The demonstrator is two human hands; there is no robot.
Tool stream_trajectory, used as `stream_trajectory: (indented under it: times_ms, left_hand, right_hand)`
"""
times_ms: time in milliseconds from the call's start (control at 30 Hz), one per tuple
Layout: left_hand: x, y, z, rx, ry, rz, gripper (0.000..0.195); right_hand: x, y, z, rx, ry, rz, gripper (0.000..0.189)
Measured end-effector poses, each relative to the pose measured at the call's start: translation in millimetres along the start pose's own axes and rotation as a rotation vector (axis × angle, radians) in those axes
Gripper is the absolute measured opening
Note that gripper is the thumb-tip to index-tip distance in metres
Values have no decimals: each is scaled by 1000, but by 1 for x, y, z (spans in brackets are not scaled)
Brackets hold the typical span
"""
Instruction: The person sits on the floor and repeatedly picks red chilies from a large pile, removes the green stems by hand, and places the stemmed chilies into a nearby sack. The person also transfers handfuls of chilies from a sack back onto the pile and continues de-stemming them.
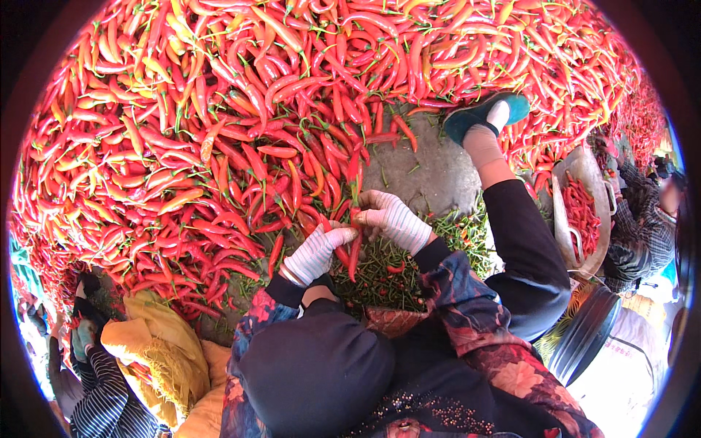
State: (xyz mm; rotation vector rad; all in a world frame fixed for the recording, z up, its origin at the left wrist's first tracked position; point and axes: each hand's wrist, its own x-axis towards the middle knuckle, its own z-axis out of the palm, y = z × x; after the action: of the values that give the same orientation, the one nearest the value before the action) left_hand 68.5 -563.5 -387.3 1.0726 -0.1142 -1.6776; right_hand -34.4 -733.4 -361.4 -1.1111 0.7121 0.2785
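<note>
My left hand [316, 252], in a striped white glove, holds red chili peppers [356, 241] between thumb and fingers in front of my body. Right beside it my right hand [395, 219], in the same kind of glove with bare fingertips, pinches the upper part of these peppers. Their lower tips hang between the two hands. A large heap of red chili peppers [230, 109] with green stems spreads beyond the hands. Below my hands, plucked green stems [389, 274] lie in a pile on the ground.
My outstretched leg ends in a green slipper [465, 123] at the heap's edge. A metal scoop-shaped container [599, 219] with red peppers is at right, near a seated person [646, 235]. A black bucket [586, 334] lies lower right. At lower left are a yellow sack [164, 350] and another person [109, 388].
</note>
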Motion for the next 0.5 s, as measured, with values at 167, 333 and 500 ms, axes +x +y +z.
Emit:
stream_trajectory:
  times_ms: [167, 333, 500]
  left_hand:
    - [-9, 12, 10, -61, -49, 5, 39]
    - [-6, -2, 12, -184, 26, -53, 14]
    - [6, -19, 10, -103, 219, 181, 7]
  right_hand:
    - [-5, -1, 6, 46, 47, 88, 34]
    - [1, 13, 27, -457, 389, -132, 29]
    - [11, 19, 39, -953, 593, -376, 24]
